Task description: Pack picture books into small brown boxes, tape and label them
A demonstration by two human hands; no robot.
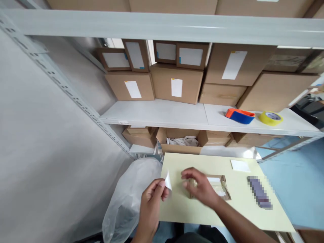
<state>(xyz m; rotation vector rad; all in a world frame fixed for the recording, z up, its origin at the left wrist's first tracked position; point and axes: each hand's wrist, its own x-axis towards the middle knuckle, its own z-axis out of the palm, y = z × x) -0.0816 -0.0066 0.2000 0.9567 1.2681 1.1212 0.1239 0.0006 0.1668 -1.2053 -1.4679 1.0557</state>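
Observation:
My left hand point(151, 197) pinches a small white paper slip point(168, 181) between thumb and fingers, above the left edge of a pale yellow table point(238, 209). My right hand point(199, 187) rests on a small clear brownish packet point(220, 187) with a white label, lying flat on the table. The hand covers the packet's left part.
A white label point(240, 165) and a blurred dark object point(259, 192) lie on the table's right side. A clear plastic bag point(129, 199) hangs at the left. The grey shelf point(177, 114) ahead holds cardboard boxes point(176, 82), an orange-blue tape dispenser point(240, 115) and a yellow tape roll point(270, 118). Open boxes sit below.

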